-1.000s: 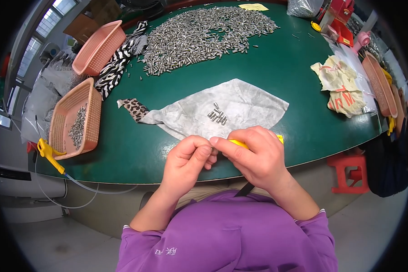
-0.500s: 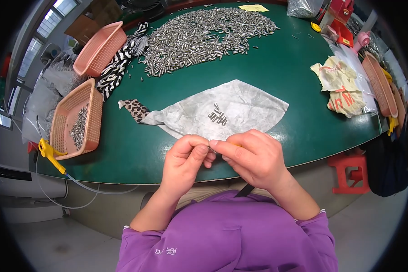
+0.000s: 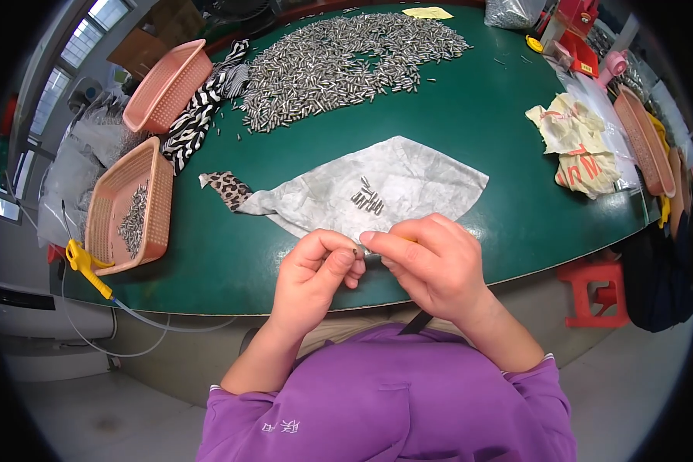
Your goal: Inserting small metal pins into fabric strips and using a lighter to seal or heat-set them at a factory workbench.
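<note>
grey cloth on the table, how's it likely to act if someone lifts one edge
The grey cloth would probably fold limply, given its soft wrinkles and the bunching toward its left end. It's likely light, as it looks thin and lies flat. The small metal pieces on it may slide or roll off, since they're slim and look loose.

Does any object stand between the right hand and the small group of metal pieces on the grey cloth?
Nothing visible does: only bare grey cloth lies between the right hand and the small group of metal pieces. The left hand is beside it, not between.
</note>
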Motion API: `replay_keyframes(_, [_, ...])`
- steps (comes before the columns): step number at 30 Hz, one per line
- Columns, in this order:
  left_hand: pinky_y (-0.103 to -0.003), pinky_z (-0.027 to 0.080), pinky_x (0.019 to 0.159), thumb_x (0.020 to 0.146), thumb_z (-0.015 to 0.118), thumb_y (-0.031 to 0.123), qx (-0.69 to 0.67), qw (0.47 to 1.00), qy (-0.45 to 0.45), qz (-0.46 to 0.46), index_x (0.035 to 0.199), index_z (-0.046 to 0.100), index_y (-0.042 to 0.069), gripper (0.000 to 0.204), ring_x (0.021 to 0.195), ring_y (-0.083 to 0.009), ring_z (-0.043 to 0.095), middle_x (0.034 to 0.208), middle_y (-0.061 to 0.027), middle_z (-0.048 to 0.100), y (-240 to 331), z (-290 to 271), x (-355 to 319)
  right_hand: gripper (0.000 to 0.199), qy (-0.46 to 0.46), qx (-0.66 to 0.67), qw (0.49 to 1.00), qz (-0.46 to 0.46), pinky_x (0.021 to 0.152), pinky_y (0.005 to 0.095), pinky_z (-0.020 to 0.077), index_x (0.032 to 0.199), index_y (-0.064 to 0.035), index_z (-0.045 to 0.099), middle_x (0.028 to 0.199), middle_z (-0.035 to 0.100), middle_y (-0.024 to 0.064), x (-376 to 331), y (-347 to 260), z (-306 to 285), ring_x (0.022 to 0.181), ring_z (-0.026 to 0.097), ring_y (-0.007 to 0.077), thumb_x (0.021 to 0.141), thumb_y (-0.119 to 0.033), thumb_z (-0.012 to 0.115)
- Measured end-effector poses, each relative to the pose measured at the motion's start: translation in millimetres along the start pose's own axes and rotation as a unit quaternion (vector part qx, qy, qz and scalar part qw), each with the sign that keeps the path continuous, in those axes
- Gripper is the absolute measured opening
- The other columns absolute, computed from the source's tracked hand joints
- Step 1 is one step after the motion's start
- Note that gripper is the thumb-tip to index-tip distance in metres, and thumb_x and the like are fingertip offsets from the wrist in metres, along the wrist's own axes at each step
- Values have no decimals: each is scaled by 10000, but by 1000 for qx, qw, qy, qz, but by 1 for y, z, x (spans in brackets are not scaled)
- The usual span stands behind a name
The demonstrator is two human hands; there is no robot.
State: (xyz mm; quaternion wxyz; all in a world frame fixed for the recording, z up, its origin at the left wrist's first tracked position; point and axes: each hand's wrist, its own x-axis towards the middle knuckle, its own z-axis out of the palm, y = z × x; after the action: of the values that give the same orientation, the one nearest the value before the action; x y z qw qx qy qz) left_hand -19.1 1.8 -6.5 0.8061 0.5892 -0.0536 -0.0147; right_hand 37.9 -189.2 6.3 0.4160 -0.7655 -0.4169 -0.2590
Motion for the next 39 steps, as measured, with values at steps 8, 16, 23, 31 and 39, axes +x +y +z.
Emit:
replay_keyframes(8, [-245,496,709,1013,568,143,-12,1000,10,13,997,598,14,134,762,-105,577,867,-51,634,-2,1,0,352,-24,13,1000,-8,542,302,460,1087,-114,723,819,666,10,-2,0,-1,639,598,183,741,-54,735])
replay_keyframes(16, [-237,496,709,1014,567,140,22,1000,8,13,993,602,19,127,765,-91,574,866,-43,634,-1,2,-1,396,-27,13,1000,-6,539,305,455,1103,-134,729,819,646,10,-3,-1,1,633,585,192,713,-66,736])
replay_keyframes(23, [-230,493,705,1026,545,149,56,998,-28,-8,990,600,21,144,775,-85,574,886,-36,633,1,3,-2,424,-1,-48,999,-25,552,311,455,1104,-158,735,836,629,4,-1,-1,0,656,581,180,689,-72,735])
replay_keyframes(31, [-232,493,724,1025,542,137,1,1000,-12,-13,1031,587,23,123,783,-89,567,889,-37,625,1,1,0,362,-10,-3,1000,-8,550,298,463,1099,-123,722,822,656,11,-1,-1,-1,648,596,184,741,-67,735])
replay_keyframes(39, [-231,493,722,1025,545,146,10,1000,-13,2,1022,585,29,124,785,-87,572,892,-38,627,-1,0,-2,340,-27,7,1000,-11,534,300,464,1081,-107,725,818,663,13,-2,-1,0,640,600,181,744,-62,731])
